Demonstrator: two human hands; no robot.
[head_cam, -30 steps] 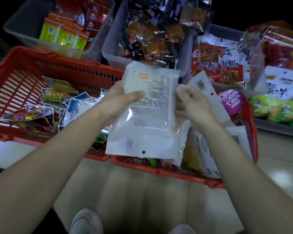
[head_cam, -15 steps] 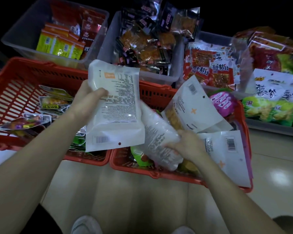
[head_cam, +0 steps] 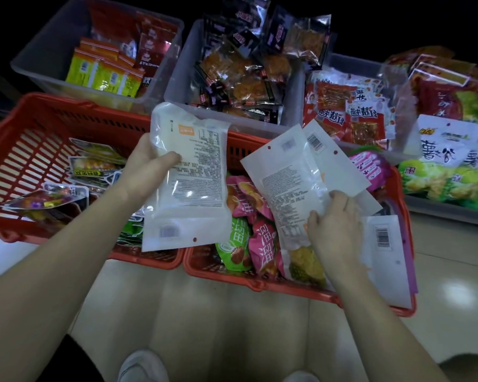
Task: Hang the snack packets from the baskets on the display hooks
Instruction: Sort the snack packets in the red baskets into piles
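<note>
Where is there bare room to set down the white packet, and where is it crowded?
Free: the left red basket's far-left floor, beside its small packets; the tiled floor between the basket rims and the shoes. Crowded: the right red basket and the clear bins behind.

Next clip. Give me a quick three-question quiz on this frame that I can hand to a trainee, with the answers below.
1. Fill in: the left red basket and the right red basket stand side by side on the ___.
2. The right hand grips a second white packet over: A the left red basket, B the right red basket, C neither.
3. True or false: the left hand holds nothing.

Key
1. floor
2. B
3. False: it holds a white packet.
</note>
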